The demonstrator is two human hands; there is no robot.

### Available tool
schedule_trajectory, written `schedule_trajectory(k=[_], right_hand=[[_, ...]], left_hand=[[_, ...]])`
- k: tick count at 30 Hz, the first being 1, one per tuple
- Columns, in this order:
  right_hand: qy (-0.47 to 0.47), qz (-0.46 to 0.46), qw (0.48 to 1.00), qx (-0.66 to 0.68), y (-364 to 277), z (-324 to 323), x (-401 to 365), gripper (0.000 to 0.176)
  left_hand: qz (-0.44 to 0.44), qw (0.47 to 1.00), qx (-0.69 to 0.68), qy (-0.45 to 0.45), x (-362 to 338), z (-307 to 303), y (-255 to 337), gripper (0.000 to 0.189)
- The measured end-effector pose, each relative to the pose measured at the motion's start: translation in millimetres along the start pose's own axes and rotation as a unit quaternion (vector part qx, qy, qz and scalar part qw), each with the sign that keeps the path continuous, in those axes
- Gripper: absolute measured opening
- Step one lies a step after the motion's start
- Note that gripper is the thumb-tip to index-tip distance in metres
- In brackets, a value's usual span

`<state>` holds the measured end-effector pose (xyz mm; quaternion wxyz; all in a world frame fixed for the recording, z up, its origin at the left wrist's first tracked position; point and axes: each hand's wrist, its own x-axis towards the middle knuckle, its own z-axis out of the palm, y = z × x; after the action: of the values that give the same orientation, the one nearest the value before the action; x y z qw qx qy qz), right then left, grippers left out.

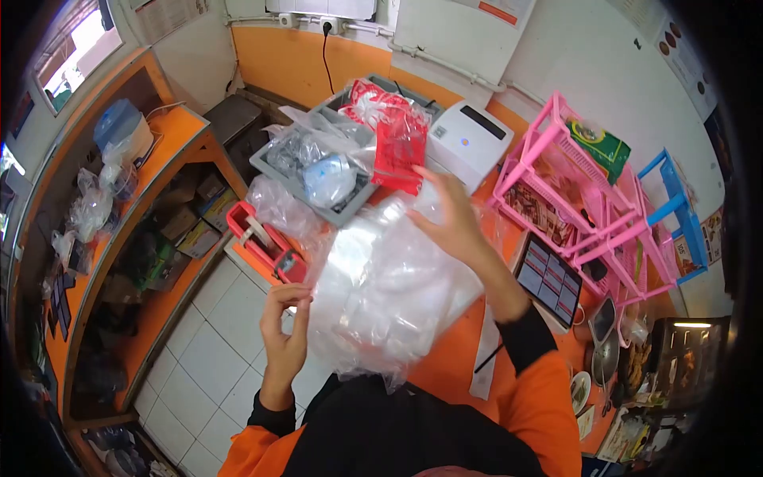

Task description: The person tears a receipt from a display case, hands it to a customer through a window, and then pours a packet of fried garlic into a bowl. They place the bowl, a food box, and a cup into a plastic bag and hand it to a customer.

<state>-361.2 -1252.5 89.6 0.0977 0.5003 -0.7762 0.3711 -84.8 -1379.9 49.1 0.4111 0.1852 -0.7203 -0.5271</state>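
Note:
A large stack of clear plastic bags (381, 294) lies on the orange table in front of me, its near end hanging toward my apron. My left hand (286, 326) is at the left edge of the stack, thumb and fingertips pinched together on the plastic. Over the far right part of the bags, my right hand (449, 219) has its thumb and fingers spread apart. Just beyond those fingers, a red plastic packet (400, 151) rests against a grey divided tray (266, 163) that holds more clear bags.
A red tape dispenser (266, 242) stands left of the bags. Behind my right hand is a white printer-like device (469, 143). Pink plastic racks (556, 195) and a tablet (548, 278) stand to the right. An orange-edged shelf unit (179, 131) lines the left side.

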Motion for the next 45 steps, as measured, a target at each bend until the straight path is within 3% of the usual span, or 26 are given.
schedule_trajectory(k=[4, 7, 10, 12, 13, 15, 18, 19, 21, 23, 24, 25, 27, 29, 31, 33, 35, 36, 37, 39, 40, 43, 45], right_hand=[[0.008, -0.056, 0.968, -0.245, 42.2, 82.4, 65.3, 0.055], [-0.101, -0.001, 0.955, -0.28, 94.7, 98.0, 84.6, 0.048], [-0.079, 0.125, 0.982, -0.119, 130.5, 66.1, 112.7, 0.041], [0.05, 0.115, 0.987, -0.103, 142.5, 37.6, 136.2, 0.038], [0.07, 0.11, 0.986, -0.107, 141.9, 24.5, 146.9, 0.038], [0.114, 0.097, 0.982, -0.112, 137.6, 3.1, 166.9, 0.038], [0.115, 0.177, 0.971, -0.114, 115.3, 3.3, 180.9, 0.04], [0.08, 0.194, 0.974, -0.081, 108.0, 8.8, 180.4, 0.046], [-0.001, 0.054, 0.995, -0.082, 138.3, 38.7, 174.5, 0.045], [-0.029, -0.088, 0.981, -0.17, 148.1, 80.0, 153.0, 0.039], [-0.109, -0.066, 0.988, -0.09, 139.2, 93.5, 143.9, 0.031], [-0.212, -0.106, 0.969, -0.075, 139.4, 109.5, 134.8, 0.035], [-0.328, 0.01, 0.944, -0.041, 112.7, 125.6, 117.0, 0.05], [-0.407, -0.006, 0.913, -0.023, 105.1, 111.8, 129.5, 0.061], [-0.486, 0.013, 0.874, 0.023, 109.4, 94.3, 150.5, 0.068], [-0.523, 0.006, 0.843, 0.128, 115.0, 50.6, 191.6, 0.054], [-0.349, 0.111, 0.899, 0.239, 154.0, 34.6, 220.7, 0.04], [-0.222, 0.231, 0.931, 0.174, 156.6, 29.2, 234.1, 0.027], [-0.093, 0.196, 0.976, 0.036, 183.2, 39.7, 241.8, 0.024], [-0.1, 0.152, 0.956, -0.229, 214.0, 68.4, 236.9, 0.027], [-0.1, 0.126, 0.921, -0.355, 218.5, 77.4, 236.9, 0.029], [-0.203, 0.207, 0.914, -0.284, 219.8, 88.9, 242.7, 0.035], [-0.101, 0.213, 0.963, -0.126, 209.5, 75.2, 245.4, 0.033]], left_hand=[[0.013, 1.0, 0.015, 0.014, 48.2, -22.2, -3.3, 0.008], [0.033, 0.999, 0.031, 0.003, 81.9, -27.8, -8.1, 0.008], [0.039, 0.998, 0.048, -0.013, 114.0, -28.0, -20.9, 0.008], [0.041, 0.997, 0.063, -0.03, 140.1, -23.2, -20.5, 0.009], [0.056, 0.992, 0.1, -0.053, 154.2, -20.0, -20.3, 0.01], [0.141, 0.981, 0.099, -0.086, 187.1, -3.9, -15.7, 0.012], [0.234, 0.949, 0.145, -0.155, 238.0, 25.0, -2.1, 0.016], [0.26, 0.934, 0.167, -0.181, 256.8, 35.2, 0.1, 0.018], [0.301, 0.914, 0.181, -0.205, 298.1, 56.5, -8.4, 0.02], [0.324, 0.891, 0.214, -0.235, 340.8, 81.2, -25.5, 0.023], [0.327, 0.879, 0.24, -0.252, 362.3, 95.7, -37.6, 0.024], [0.311, 0.865, 0.272, -0.284, 382.4, 112.9, -46.8, 0.03], [0.307, 0.831, 0.323, -0.333, 410.9, 149.9, -75.5, 0.041], [0.329, 0.791, 0.359, -0.369, 426.2, 185.5, -115.9, 0.051], [0.283, 0.769, 0.429, -0.38, 425.8, 209.9, -136.5, 0.057], [0.284, 0.758, 0.473, -0.347, 424.2, 222.7, -151.0, 0.063], [0.289, 0.731, 0.482, -0.386, 425.6, 220.2, -140.3, 0.056], [0.291, 0.716, 0.487, -0.407, 424.2, 216.6, -132.5, 0.053], [0.293, 0.697, 0.5, -0.422, 420.5, 212.2, -124.9, 0.046], [0.302, 0.653, 0.528, -0.45, 414.7, 202.2, -112.5, 0.035], [0.292, 0.676, 0.5, -0.456, 410.9, 197.7, -115.6, 0.032], [0.26, 0.732, 0.419, -0.47, 405.7, 182.0, -129.4, 0.027], [0.244, 0.758, 0.373, -0.477, 411.0, 172.2, -136.2, 0.024]])
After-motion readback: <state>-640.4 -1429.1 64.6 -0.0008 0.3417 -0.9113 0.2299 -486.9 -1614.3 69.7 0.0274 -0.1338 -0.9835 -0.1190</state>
